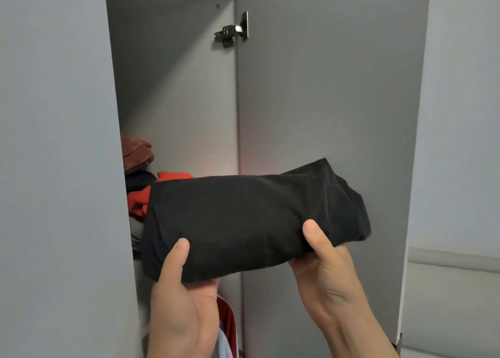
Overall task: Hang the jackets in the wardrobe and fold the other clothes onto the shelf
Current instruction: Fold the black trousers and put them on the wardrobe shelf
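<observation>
Both hands hold a folded black garment (254, 222) up in front of the open wardrobe (173, 87). The left hand (181, 298) grips its near left edge, palm turned up beneath the cloth and thumb pressed flat on top. The right hand (324, 271) grips the near right edge the same way, thumb on top and the other fingers hidden under the fabric. The two hands are apart, one at each end of the bundle, wrists angled upward from the bottom of the view.

The garment lies roughly level, its far right end tilted a little higher, and its left end reaches into the wardrobe opening. Behind that end, on the shelf, sits a pile of clothes (140, 192) in red, black and grey, with a rust-brown piece (135, 152) on top. The open door (324, 100) stands to the right, hung on a metal hinge (232, 32). Below the left hand, a red and pale blue garment (227, 328) shows.
</observation>
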Motion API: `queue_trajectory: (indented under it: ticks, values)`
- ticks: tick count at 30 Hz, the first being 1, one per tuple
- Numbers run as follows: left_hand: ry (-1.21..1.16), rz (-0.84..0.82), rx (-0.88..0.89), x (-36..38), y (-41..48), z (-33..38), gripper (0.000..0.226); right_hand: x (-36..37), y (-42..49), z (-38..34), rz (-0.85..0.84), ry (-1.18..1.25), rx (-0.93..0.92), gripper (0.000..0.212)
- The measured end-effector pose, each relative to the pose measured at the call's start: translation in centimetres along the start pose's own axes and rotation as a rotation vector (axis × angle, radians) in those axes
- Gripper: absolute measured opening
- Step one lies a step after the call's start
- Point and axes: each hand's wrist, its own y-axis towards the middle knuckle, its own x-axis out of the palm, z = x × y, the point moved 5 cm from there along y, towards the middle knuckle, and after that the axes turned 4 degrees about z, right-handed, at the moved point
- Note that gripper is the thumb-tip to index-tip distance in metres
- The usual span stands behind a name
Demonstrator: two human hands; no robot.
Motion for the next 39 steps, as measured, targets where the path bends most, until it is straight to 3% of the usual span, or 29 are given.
queue_trajectory:
  ticks: [4, 10, 13, 18, 24, 32, 36, 37, 39]
  values:
    - [-0.060, 0.069, 0.090, 2.0, 1.7, 0.2, 0.015, 3.4, 3.9, 0.5, -0.022, 0.036, 0.064, 0.063]
    - [-0.113, 0.071, 0.298, 3.8, 3.8, 1.0, 0.050, 7.6, 9.0, 3.4, -0.009, 0.086, 0.223, 0.041]
    - [-0.101, 0.111, 0.374, 4.1, 5.3, 1.4, 0.052, 9.5, 11.8, 5.0, -0.048, 0.067, 0.313, 0.034]
    - [-0.098, 0.268, 0.401, 5.0, 9.3, 1.7, 0.023, 13.2, 17.0, 8.2, -0.172, 0.074, 0.427, 0.030]
    - [-0.046, 0.353, 0.523, 5.8, 13.9, 2.4, 0.026, 15.5, 22.0, 12.8, -0.264, 0.040, 0.552, 0.032]
    - [0.126, 0.402, 0.504, 3.0, 16.6, 1.5, 0.044, 12.4, 24.1, 18.4, -0.193, -0.025, 0.679, 0.024]
    - [0.261, 0.434, 0.527, 2.5, 16.5, 1.3, 0.041, 11.1, 23.9, 17.1, -0.139, -0.174, 0.550, 0.023]
    - [0.299, 0.440, 0.523, 2.4, 16.4, 1.2, 0.038, 10.3, 24.0, 16.2, -0.115, -0.402, 0.407, 0.032]
    - [0.360, 0.468, 0.503, 2.1, 16.1, 1.5, 0.032, 9.5, 23.6, 13.7, -0.045, -0.972, -0.066, 0.057]
